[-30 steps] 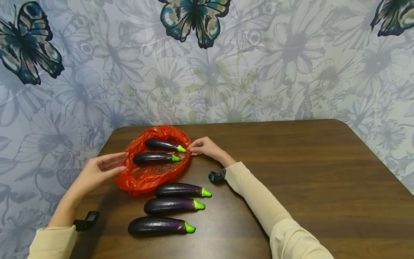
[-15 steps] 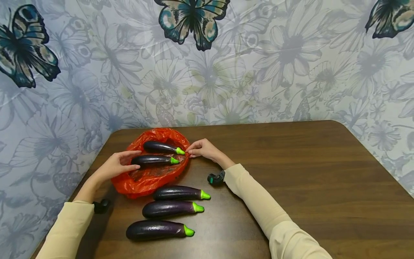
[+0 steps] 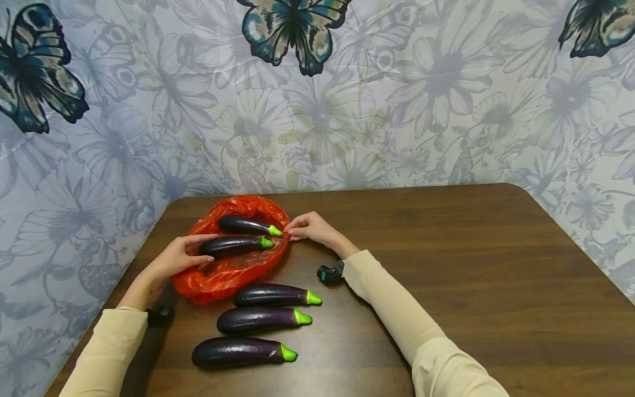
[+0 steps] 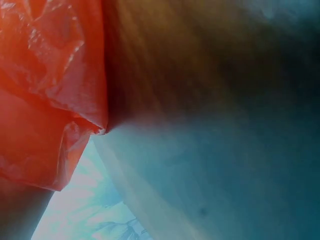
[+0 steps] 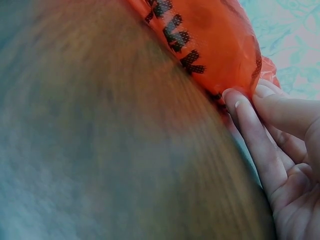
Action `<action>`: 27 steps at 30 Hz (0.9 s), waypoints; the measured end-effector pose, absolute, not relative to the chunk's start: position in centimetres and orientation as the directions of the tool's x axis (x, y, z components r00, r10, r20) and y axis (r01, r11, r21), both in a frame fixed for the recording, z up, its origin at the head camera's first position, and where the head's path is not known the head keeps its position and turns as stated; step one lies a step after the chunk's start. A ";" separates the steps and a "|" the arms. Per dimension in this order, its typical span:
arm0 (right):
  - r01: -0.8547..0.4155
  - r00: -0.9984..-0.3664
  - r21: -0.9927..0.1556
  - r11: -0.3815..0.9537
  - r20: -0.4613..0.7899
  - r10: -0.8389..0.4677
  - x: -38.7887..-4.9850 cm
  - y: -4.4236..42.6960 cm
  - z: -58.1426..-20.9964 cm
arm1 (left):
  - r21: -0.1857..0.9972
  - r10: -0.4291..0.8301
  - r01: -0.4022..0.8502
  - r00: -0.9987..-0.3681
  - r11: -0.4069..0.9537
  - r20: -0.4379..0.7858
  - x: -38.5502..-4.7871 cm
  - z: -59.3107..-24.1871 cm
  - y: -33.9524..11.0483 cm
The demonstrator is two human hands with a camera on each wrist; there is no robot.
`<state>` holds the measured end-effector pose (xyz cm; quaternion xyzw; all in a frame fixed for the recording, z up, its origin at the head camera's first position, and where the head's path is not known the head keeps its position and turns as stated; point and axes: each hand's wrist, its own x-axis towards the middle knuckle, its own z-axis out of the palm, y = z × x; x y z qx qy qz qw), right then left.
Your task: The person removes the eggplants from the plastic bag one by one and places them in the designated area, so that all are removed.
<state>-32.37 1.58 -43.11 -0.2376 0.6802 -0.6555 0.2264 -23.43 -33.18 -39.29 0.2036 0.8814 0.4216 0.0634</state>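
Observation:
An open red plastic bag (image 3: 218,281) lies on the table with two dark purple eggplants in it, their green stems to the right. My left hand (image 3: 181,257) holds the blunt end of the nearer eggplant (image 3: 233,246), thumb in front and fingers behind. The farther eggplant (image 3: 243,224) lies just beyond. At the bag's right rim, my right hand (image 3: 310,227) pinches the plastic between thumb and fingers, as the right wrist view shows on the printed bag (image 5: 215,40). The left wrist view has only the bag's side (image 4: 45,100); the left hand is outside it.
Three more eggplants lie in front of the bag: one near it (image 3: 270,295), a middle one (image 3: 255,320) and the nearest (image 3: 235,352). The brown wooden table (image 3: 446,264) stretches right. A butterfly-patterned wall covering (image 3: 397,121) stands behind it.
My left hand has come in from the bag's left edge to the nearer eggplant inside and taken hold of its blunt end. The right hand keeps its pinch on the rim.

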 end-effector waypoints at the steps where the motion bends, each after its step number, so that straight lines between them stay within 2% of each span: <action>1: -0.027 -0.785 -0.999 0.030 0.003 -0.619 -32.4 1.6 -43.1 | 0.756 0.409 0.311 -0.910 0.576 0.063 -23.4 -39.3 -33.2; 7: -0.032 -0.793 -0.999 0.042 0.000 -0.609 -32.3 1.5 -42.9 | 0.727 0.388 0.315 -0.919 0.610 0.073 -23.1 -39.1 -33.2; 12: -0.018 -0.791 -0.999 0.037 -0.008 -0.612 -32.3 1.6 -43.1 | 0.764 0.357 0.287 -0.931 0.579 0.079 -22.7 -38.7 -33.1; 19: -0.018 -0.790 -1.000 0.023 0.000 -0.613 -32.4 1.6 -43.1 | 0.818 0.284 0.181 -0.958 0.547 0.023 -21.6 -37.7 -33.1; 27: -0.008 -0.791 -1.000 0.028 -0.011 -0.612 -32.4 1.6 -43.2 | 0.834 0.244 0.164 -0.969 0.527 0.036 -19.5 -36.9 -34.0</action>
